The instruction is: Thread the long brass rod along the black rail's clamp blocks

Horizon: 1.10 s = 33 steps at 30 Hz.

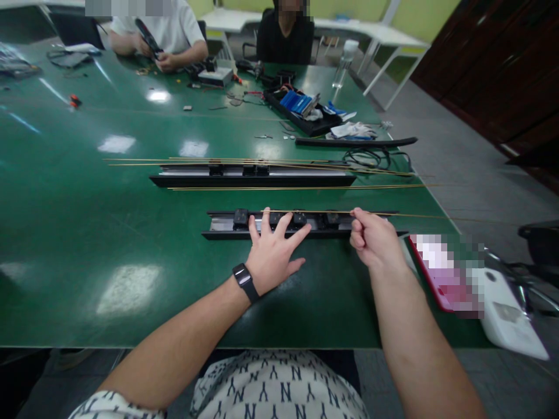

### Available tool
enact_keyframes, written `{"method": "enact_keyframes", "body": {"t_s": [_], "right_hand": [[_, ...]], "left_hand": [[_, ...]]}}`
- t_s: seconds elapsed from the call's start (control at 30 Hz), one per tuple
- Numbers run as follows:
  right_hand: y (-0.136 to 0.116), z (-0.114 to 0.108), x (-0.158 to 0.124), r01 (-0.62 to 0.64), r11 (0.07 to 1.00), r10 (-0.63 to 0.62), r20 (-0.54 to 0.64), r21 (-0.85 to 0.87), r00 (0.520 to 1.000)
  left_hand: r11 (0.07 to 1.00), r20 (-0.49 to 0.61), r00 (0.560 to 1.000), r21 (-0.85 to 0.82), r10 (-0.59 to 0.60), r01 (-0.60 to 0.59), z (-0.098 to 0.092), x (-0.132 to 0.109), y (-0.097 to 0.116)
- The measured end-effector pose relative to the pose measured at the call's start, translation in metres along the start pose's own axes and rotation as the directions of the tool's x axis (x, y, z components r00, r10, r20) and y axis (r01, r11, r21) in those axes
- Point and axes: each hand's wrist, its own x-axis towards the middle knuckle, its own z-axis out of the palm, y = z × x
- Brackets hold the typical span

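A black metal channel (218,235) lies crosswise on the green table in front of me, with several small black blocks (240,218) set along it. My left hand (275,250), fingers spread, rests over the channel's middle, its fingertips at the blocks. A thin brass-coloured rod (323,212) runs along the channel's far side. My right hand (371,235) is closed in a pinch on this rod near the channel's right end, and the rod sticks out to the right past the hand. The exact fingertip contact is too small to see.
Behind lies a second black channel (253,181) with several thin rods (297,187) around it. Farther back are a black curved strip (356,142), a coiled cable (367,157) and a black tray (321,125). A phone-like red object (437,285) lies right. Two people sit opposite.
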Motion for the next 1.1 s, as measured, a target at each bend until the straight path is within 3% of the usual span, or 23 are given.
{"method": "enact_keyframes", "body": {"t_s": [0.23, 0.73, 1.1], "right_hand": [[-0.001, 0.003, 0.001, -0.007, 1.0, 0.007, -0.046, -0.014, 0.999], [-0.01, -0.002, -0.004, -0.104, 0.994, 0.103, 0.046, 0.019, 0.994], [-0.007, -0.004, -0.001, -0.043, 0.999, 0.042, 0.018, 0.009, 0.999]], "left_hand": [[1.0, -0.005, 1.0, -0.004, 0.008, -0.008, 0.0, 0.0, 0.0], [1.0, -0.01, 1.0, -0.006, 0.01, -0.01, 0.0, -0.001, -0.001], [1.0, 0.0, 1.0, -0.002, 0.012, -0.012, 0.0, -0.001, -0.001]]}}
